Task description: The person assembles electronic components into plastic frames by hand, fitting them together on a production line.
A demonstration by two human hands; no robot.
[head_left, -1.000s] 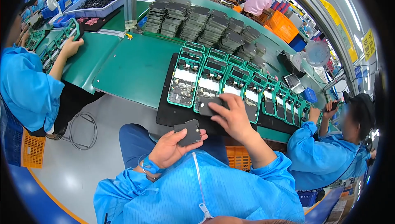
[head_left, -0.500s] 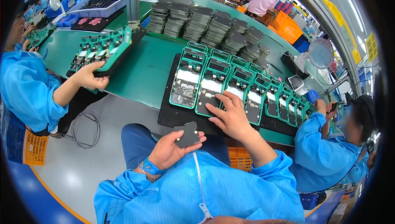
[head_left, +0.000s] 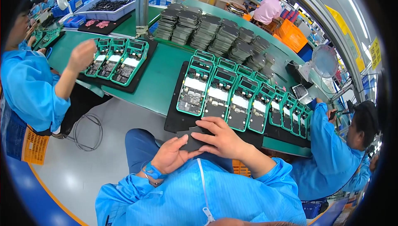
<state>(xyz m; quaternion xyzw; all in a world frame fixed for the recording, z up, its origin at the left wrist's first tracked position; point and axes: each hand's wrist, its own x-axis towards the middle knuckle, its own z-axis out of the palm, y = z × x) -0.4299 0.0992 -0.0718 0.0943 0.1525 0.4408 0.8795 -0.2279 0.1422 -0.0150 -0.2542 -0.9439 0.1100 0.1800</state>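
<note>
I have the left hand grasping black plates; the right hand lays its fingers on them, whether gripping I can't tell. Green cases lie beyond those fingers.

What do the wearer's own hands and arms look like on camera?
The left hand and right hand are both gloveless. A bright blue strap with a thin cord circles the left wrist; none shows on the right. Both sleeves are loose, light blue and finely lined; the right one leaves more forearm bare.
</note>
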